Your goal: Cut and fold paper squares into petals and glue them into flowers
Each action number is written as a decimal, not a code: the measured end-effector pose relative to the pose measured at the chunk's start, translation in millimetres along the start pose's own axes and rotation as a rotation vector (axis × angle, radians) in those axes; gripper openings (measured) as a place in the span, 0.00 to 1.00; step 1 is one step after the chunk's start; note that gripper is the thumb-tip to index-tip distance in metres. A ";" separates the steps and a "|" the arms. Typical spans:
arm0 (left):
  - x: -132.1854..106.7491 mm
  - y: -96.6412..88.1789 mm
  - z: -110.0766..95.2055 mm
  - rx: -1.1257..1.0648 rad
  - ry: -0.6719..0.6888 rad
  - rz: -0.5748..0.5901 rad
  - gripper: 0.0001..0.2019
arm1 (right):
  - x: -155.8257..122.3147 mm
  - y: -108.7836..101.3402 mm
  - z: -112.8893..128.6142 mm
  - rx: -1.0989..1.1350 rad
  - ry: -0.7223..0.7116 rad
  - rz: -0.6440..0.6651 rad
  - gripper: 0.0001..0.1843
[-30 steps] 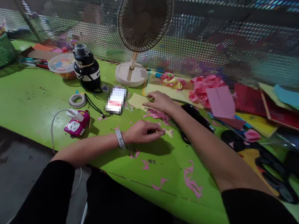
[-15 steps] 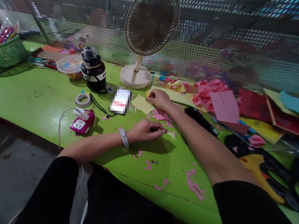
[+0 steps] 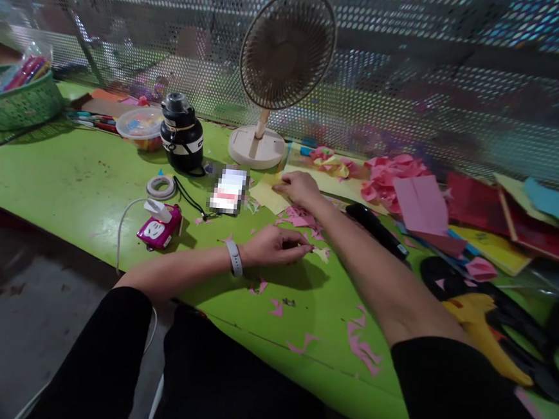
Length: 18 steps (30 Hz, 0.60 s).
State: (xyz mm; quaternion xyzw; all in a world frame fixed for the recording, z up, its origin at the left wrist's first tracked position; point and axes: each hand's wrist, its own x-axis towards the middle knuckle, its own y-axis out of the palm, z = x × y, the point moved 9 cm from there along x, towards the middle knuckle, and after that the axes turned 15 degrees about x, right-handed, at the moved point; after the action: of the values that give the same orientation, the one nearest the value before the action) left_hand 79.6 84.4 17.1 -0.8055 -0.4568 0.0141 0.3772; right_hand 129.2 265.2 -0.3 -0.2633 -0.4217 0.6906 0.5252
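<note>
My left hand (image 3: 276, 246) rests on the green table (image 3: 69, 180) with fingertips pinched together over small paper scraps; what they hold is too small to name. My right hand (image 3: 301, 186) reaches farther out, its fingers curled onto the edge of a pale yellow paper sheet (image 3: 269, 196) lying flat. Pink paper scraps (image 3: 301, 217) lie between the two hands, and more pink scraps (image 3: 360, 345) sit near the front edge.
A small desk fan (image 3: 284, 61) stands at the back by a perforated metal screen. A black bottle (image 3: 183, 134), tape roll (image 3: 160, 187), pink power socket (image 3: 158, 231), green basket (image 3: 19, 102), pink paper flowers (image 3: 384, 172), coloured sheets (image 3: 516, 215) and a yellow glue gun (image 3: 483, 322) crowd the table.
The camera view shifted slightly left and down. My right hand slid a little along the yellow sheet; my left hand stayed pinched at the same spot.
</note>
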 end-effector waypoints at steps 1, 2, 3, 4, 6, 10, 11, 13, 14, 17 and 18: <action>-0.4 0.7 0.6 0.001 -0.008 0.002 0.14 | -1.0 -1.0 2.0 -0.003 -0.004 0.000 0.13; -0.9 1.5 1.3 -0.002 -0.019 0.006 0.14 | -1.6 -1.9 4.4 -0.003 -0.011 0.002 0.14; -1.2 2.3 1.8 -0.010 -0.029 0.010 0.13 | -1.8 -3.0 7.0 0.000 -0.020 0.005 0.14; -1.3 2.4 1.8 -0.027 -0.035 0.010 0.13 | -1.8 -4.7 9.7 0.005 -0.031 0.006 0.14; 0.2 -1.0 1.1 -0.080 -0.042 -0.006 0.14 | -3.0 -11.9 13.9 0.022 -0.050 -0.003 0.16; 8.9 -41.6 1.2 -0.135 -0.031 -0.264 0.14 | -23.6 -41.0 13.0 0.083 -0.067 -0.050 0.17; 9.4 -58.5 4.3 -0.114 -0.049 -0.386 0.15 | -34.2 -47.8 11.4 0.119 -0.070 -0.043 0.19; 10.4 -82.0 16.0 -0.104 -0.132 -0.531 0.22 | -60.3 -54.7 8.7 0.306 -0.068 0.038 0.29; 11.8 -86.4 25.0 -0.142 -0.198 -0.540 0.27 | -74.9 -51.7 8.0 0.434 -0.049 0.135 0.34; 17.3 -58.5 53.5 -0.468 -0.454 -0.264 0.25 | -115.7 -46.0 16.0 0.615 -0.073 0.331 0.42; 16.5 -40.7 56.5 -0.585 -0.524 -0.120 0.22 | -125.6 -45.7 18.5 0.629 -0.087 0.352 0.42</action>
State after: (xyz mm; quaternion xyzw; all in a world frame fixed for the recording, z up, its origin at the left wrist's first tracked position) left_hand 38.9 142.5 7.3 -0.8200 -0.5685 0.0665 0.0026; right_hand 176.1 144.8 38.4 -0.1278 -0.1590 0.8771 0.4349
